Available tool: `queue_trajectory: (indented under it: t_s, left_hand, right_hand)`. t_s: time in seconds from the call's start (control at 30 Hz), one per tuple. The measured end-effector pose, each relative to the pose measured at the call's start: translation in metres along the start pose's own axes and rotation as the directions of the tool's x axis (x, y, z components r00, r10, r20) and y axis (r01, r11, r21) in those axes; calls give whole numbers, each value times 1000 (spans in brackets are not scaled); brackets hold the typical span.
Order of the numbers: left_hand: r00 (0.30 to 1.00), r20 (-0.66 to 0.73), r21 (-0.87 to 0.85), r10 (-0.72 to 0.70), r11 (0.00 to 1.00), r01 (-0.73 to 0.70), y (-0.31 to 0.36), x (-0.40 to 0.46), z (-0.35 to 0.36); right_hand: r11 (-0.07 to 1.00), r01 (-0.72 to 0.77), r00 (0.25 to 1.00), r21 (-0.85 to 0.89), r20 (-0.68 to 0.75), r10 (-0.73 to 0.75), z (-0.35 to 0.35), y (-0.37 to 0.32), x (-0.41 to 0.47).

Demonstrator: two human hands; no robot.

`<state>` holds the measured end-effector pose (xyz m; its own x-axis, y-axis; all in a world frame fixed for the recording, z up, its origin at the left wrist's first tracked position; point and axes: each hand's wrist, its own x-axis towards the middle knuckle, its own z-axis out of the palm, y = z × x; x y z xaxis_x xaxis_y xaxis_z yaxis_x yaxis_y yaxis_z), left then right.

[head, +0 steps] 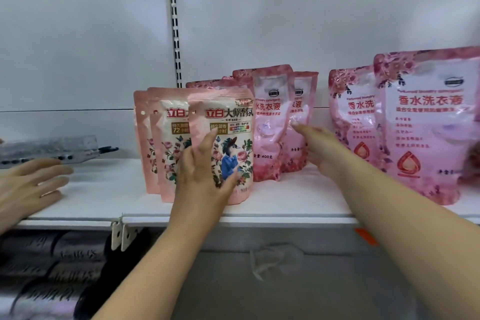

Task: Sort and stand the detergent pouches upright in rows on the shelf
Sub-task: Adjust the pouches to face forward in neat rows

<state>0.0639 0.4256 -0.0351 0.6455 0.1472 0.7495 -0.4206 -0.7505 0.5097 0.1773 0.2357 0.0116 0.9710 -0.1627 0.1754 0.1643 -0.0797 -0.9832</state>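
Three peach floral pouches stand upright in a staggered row on the white shelf (285,202); the front peach pouch (233,143) is at the centre. My left hand (205,171) lies flat against its front, fingers straight and pointing up, thumb across its lower part. Behind and to the right stand small pink rose pouches (270,122), some leaning. My right hand (319,148) reaches toward them with fingers extended, and a fingertip touches the rightmost small pink pouch (301,112). Two large pink pouches (426,122) stand at the right.
Another person's hand (31,184), wearing rings, rests on the shelf at the far left. A clear plastic divider (52,149) lies behind it. A slotted upright (175,28) splits the white back panel. Dark packaged goods (52,267) fill the lower shelf.
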Motion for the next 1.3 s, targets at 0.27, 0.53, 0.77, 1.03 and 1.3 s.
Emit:
queue_trajectory:
  t_s: [0.27, 0.53, 0.77, 1.03, 1.3]
  left_hand:
    - [998, -14, 39, -56, 998, 57, 5, 3, 1]
    - [996, -47, 76, -81, 994, 84, 5, 2, 1]
    - [993, -52, 108, -109, 987, 115, 13, 0, 4]
    - [990, -52, 134, -132, 981, 138, 14, 0, 6]
    - [991, -50, 136, -123, 982, 129, 14, 0, 8]
  right_hand:
    - [995, -97, 993, -8, 69, 98, -3, 12, 35]
    - [998, -24, 993, -63, -114, 17, -4, 16, 38]
    - [999, -6, 968, 38, -251, 15, -11, 17, 44]
    - [988, -60, 985, -144, -168, 36, -13, 17, 48]
    - [939, -93, 989, -331, 76, 124, -9, 16, 57]
